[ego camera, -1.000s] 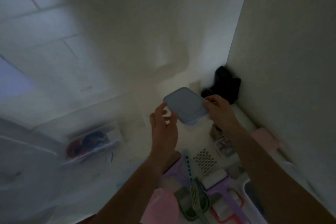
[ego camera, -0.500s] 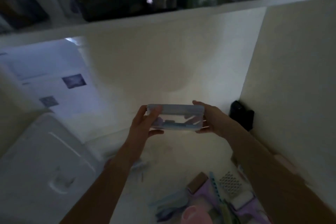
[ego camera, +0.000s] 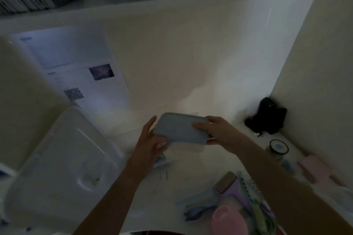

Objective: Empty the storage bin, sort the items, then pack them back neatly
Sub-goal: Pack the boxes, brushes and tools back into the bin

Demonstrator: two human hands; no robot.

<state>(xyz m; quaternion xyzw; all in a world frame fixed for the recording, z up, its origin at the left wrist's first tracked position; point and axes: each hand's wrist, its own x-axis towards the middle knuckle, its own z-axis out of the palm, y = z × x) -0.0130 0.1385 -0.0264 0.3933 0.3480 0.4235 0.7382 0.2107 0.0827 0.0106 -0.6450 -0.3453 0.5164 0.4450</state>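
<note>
A small clear food container with a grey-blue lid (ego camera: pixel 179 129) is held in the air over the white desk (ego camera: pixel 191 177). My right hand (ego camera: pixel 217 131) grips its right end, thumb on the lid and fingers beneath. At the left end my left hand (ego camera: pixel 150 141) holds it, fingers curled under the front edge. A large translucent storage bin lid (ego camera: pixel 63 168) lies at the left. Sorted kitchen tools, among them a purple roller (ego camera: pixel 231 189), a pink cup (ego camera: pixel 227 217) and blue utensils (ego camera: pixel 198 208), lie at the lower right.
A small round jar with a dark rim (ego camera: pixel 278 148) and a black object (ego camera: pixel 267 120) sit in the right corner. A pink item (ego camera: pixel 317 170) lies by the right wall. Papers (ego camera: pixel 86 78) hang on the back wall. A shelf with books runs above.
The container has tipped from side-on to lid-up and sits a little lower. Both hands stayed on it. The camera view has dropped slightly toward the desk.
</note>
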